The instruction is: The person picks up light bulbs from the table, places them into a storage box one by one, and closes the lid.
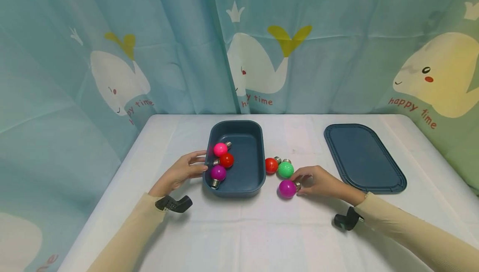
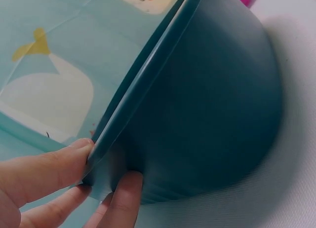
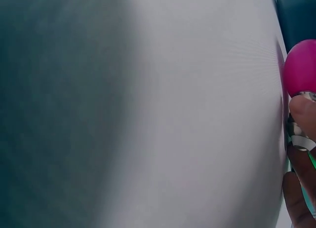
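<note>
My right hand (image 1: 318, 184) pinches the metal screw base of a purple light bulb (image 1: 287, 189), low over the table just right of the blue box. In the right wrist view, the thumb lies across the base of this bulb (image 3: 301, 67). A green bulb (image 1: 286, 170) and a red bulb (image 1: 271, 165) lie just beyond it, between hand and box. My left hand (image 1: 182, 172) rests its fingertips against the left side of the dark blue box (image 1: 245, 194). The left wrist view shows those fingertips at the rim and outer wall of the box (image 2: 207, 99).
Inside the box, along its left side, lie a pink bulb (image 1: 220, 149), a red bulb (image 1: 226, 160) and a purple bulb (image 1: 218, 172). A flat blue lid (image 1: 364, 157) lies on the white table (image 1: 239, 238) at the right. A whale-print curtain (image 1: 179, 55) hangs behind.
</note>
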The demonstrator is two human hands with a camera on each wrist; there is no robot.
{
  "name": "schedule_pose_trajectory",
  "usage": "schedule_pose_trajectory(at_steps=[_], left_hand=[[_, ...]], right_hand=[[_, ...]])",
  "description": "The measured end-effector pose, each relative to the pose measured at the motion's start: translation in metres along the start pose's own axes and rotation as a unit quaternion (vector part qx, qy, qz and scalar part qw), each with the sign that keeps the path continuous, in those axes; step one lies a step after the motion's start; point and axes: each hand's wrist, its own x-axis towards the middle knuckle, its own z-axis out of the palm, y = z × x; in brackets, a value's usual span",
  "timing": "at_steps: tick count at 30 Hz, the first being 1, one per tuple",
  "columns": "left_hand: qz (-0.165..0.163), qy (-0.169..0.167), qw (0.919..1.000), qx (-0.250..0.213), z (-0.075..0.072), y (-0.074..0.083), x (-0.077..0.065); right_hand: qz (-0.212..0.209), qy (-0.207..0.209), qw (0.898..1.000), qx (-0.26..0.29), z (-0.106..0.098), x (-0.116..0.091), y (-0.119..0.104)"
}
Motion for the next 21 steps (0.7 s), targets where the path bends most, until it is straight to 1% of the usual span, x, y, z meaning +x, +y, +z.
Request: schedule_pose_trajectory(at_steps=[5,10,12,14,21], left_hand=[[0.003,-0.003,1.0,-0.006,0.0,-0.001,0.0],[0.01,-0.013,0.9998,-0.009,0.0,-0.002,0.0],[0.014,-0.016,0.9997,-0.009,0.0,-0.002,0.0],[0.011,-0.012,0.9998,-0.009,0.0,-0.002,0.0],[0.011,-0.008,0.9999,-0.009,-0.001,-0.001,-0.001]], right_hand=[[0.0,0.003,1.0,-0.002,0.001,0.0,-0.002],[0.007,0.003,1.0,-0.001,0.001,-0.001,-0.003],[0.011,0.001,1.0,0.007,0.0,-0.002,-0.003],[0.011,-0.002,1.0,0.019,-0.001,-0.003,-0.003],[-0.02,0.007,0.999,0.049,-0.009,-0.004,-0.005]])
